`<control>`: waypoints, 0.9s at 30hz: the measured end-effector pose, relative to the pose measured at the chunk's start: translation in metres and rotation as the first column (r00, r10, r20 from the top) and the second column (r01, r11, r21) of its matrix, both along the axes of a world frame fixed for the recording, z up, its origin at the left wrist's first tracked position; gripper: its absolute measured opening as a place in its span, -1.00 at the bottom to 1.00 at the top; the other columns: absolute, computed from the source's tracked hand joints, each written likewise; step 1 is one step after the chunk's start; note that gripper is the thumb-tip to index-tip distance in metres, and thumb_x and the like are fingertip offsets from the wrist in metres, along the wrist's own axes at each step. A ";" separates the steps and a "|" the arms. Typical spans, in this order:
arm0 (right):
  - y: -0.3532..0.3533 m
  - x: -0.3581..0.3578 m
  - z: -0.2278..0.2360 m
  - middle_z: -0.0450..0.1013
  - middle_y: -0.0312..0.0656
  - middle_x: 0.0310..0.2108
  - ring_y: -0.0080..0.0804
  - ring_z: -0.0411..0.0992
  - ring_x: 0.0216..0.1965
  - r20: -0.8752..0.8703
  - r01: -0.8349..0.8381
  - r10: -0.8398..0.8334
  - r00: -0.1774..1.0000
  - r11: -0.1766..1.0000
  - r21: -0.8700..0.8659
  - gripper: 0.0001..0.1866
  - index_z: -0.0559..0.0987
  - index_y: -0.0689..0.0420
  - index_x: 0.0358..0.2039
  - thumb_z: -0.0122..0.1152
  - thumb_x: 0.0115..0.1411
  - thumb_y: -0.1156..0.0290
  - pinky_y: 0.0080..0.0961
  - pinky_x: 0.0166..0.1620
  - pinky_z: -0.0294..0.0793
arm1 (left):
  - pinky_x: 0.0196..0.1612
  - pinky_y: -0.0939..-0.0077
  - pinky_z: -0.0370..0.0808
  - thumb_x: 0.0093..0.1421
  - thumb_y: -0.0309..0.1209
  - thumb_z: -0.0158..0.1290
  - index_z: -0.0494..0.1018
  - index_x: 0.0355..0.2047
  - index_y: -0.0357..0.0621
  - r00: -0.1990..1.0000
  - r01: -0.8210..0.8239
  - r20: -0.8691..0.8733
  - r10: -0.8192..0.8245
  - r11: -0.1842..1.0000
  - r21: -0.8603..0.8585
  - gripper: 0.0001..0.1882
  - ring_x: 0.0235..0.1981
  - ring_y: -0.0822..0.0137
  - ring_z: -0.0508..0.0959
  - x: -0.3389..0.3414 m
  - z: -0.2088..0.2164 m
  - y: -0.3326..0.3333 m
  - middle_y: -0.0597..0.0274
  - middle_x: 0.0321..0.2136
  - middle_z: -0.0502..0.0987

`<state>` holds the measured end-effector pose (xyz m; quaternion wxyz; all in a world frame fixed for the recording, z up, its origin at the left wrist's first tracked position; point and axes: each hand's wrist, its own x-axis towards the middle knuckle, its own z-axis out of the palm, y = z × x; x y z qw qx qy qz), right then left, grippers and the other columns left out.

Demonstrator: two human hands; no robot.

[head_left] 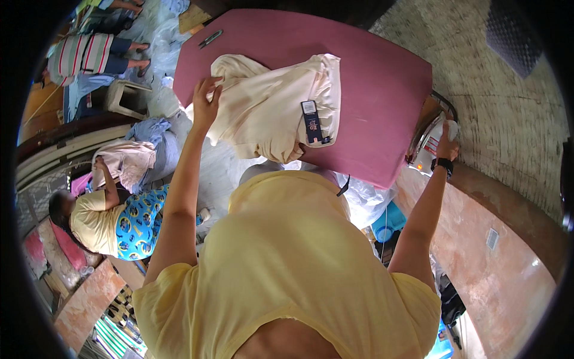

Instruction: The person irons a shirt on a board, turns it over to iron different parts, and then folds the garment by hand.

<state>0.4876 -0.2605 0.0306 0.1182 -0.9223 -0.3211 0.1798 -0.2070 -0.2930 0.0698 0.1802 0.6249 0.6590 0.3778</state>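
A cream garment (263,110) lies partly folded and wrinkled on the maroon padded ironing table (373,90). A dark hang tag (312,122) rests on its right part, near the gathered edge. My left hand (207,103) is at the garment's left edge, fingers bent and apart, touching or just above the cloth; it holds nothing that I can see. My right hand (448,147), with a dark band at the wrist, is closed round the handle of a clothes iron (426,145). The iron is at the table's right end, with a small orange light showing.
Small thread snips (210,39) lie at the table's far left. Clear plastic sheeting (368,200) hangs below the near edge. At left, a seated person (98,221) handles pale cloth (127,163); another person (89,57) is farther off. A stone-faced ledge (478,221) runs along the right.
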 end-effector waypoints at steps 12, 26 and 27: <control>-0.118 -0.231 0.006 0.56 -0.15 -0.29 -0.45 0.50 -0.29 -0.429 -0.532 0.727 0.536 0.685 0.498 -0.65 0.56 0.24 -0.20 0.37 0.12 0.26 -0.51 -0.23 0.48 | 0.04 0.18 0.40 0.03 -0.46 0.22 0.54 -0.15 -0.08 0.973 0.125 -0.149 -0.179 0.941 -0.315 -0.68 -0.05 0.06 0.47 -0.101 -0.034 0.052 0.08 -0.16 0.54; -0.033 -0.287 0.088 0.45 -0.31 -0.53 -0.55 0.43 -0.55 -0.245 -0.327 0.638 0.730 0.640 0.695 -0.83 0.52 0.16 -0.36 0.31 0.15 0.37 -0.49 -0.47 0.47 | -0.23 0.46 0.45 0.22 -0.43 0.15 0.40 -0.23 -0.25 0.969 0.247 0.076 -0.235 0.928 -0.280 -0.80 -0.36 0.30 0.51 -0.162 -0.027 -0.015 0.15 -0.42 0.50; -0.009 -0.280 0.106 0.47 -0.24 -0.51 -0.45 0.47 -0.51 -0.056 -0.423 0.566 0.823 0.675 0.605 -0.77 0.52 0.17 -0.35 0.36 0.08 0.32 -0.39 -0.41 0.49 | -0.22 0.49 0.45 0.23 -0.43 0.14 0.40 -0.22 -0.25 0.950 0.284 0.189 -0.248 0.937 -0.201 -0.81 -0.36 0.34 0.51 -0.160 -0.031 -0.008 0.18 -0.40 0.50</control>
